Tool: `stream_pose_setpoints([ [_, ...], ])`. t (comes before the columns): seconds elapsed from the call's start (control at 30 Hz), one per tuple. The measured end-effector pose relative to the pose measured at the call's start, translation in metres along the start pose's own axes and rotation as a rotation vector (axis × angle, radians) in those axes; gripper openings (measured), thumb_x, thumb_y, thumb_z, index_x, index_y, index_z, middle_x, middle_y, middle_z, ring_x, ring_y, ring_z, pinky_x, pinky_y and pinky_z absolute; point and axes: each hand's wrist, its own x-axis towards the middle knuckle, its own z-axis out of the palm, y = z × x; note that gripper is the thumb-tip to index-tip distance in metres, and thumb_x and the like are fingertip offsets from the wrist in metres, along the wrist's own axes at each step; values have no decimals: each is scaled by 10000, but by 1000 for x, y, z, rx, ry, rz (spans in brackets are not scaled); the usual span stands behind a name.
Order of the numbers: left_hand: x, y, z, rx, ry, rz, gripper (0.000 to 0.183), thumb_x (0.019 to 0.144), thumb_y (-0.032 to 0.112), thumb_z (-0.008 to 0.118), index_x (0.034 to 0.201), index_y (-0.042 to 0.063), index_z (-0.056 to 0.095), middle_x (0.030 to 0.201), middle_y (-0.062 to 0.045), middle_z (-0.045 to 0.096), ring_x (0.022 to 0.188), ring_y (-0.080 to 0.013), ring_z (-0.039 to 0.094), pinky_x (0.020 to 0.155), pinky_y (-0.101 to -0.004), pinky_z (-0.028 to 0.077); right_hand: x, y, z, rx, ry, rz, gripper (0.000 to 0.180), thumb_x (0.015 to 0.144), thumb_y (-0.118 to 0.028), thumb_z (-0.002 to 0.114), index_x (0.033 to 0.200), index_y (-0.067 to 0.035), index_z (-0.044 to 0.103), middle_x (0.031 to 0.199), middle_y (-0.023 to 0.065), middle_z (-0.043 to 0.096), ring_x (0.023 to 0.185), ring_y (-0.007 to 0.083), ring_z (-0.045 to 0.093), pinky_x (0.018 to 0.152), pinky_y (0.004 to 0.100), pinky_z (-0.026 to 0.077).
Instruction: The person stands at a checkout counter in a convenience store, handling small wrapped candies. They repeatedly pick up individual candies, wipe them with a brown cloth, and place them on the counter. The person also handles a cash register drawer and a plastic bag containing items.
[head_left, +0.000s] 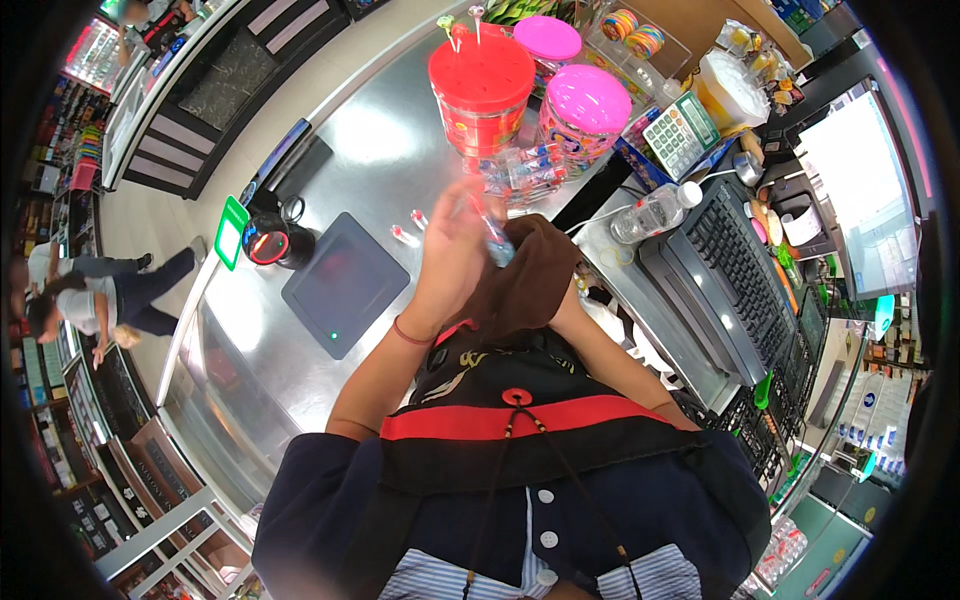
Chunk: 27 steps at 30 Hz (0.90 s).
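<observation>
My left hand (456, 244), with a thin band at its wrist, is shut on a small wrapped item (491, 232) in clear and red packaging, blurred. Beside it a brown cloth (532, 277) covers most of my right hand (568, 304); the fingers are hidden, and the cloth is bunched around them. Just beyond, a pile of similar wrapped items (525, 171) lies on the metal counter (375, 150). Two small red-and-white pieces (409, 229) lie to the left of my left hand. Behind the pile are a red lidded tub (482, 90) and a pink-lidded jar (587, 112).
At left on the counter are a dark flat pad (345, 285), a round scanner (277, 240) and a green sign (232, 232). To the right stand a plastic bottle (656, 214), a calculator (681, 135), a keyboard (739, 262) and a monitor (862, 187). People (112, 300) walk beyond the counter.
</observation>
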Motion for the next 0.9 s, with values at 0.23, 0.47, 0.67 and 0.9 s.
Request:
stream_pose_setpoints([
  [0.23, -9, 14, -4, 447, 111, -97, 418, 1096, 384, 370, 1383, 82, 393, 878, -65, 616, 571, -75, 472, 511, -214, 380, 20, -20, -1, -348, 118, -224, 164, 616, -3, 706, 613, -59, 552, 686, 111, 588, 683, 336, 520, 660, 416, 417],
  [0.47, -33, -1, -1, 641, -61, -77, 459, 1078, 386, 306, 1291, -16, 241, 759, -136, 587, 656, -181, 537, 632, -309, 411, 17, 0, -6, -113, -153, -258, 211, 670, -162, 736, 744, -4, 618, 735, 164, 563, 645, 369, 546, 543, 455, 387],
  [0.67, -53, -6, -17, 923, -216, 14, 730, 1006, 600, 407, 1316, -35, 224, 820, -212, 628, 713, -363, 640, 665, -396, 483, -3, 8, 2, 42, -264, -106, 174, 793, -157, 704, 798, -16, 603, 797, 123, 616, 702, 276, 627, 610, 372, 475],
  [0.9, -64, 6, -42, 1365, -92, -25, 535, 952, 365, 635, 1344, 50, 452, 806, -145, 693, 763, -404, 677, 694, -476, 522, -13, 62, -2, 422, -148, 80, 34, 893, -40, 610, 906, -13, 627, 878, 45, 629, 818, 139, 605, 707, 322, 483],
])
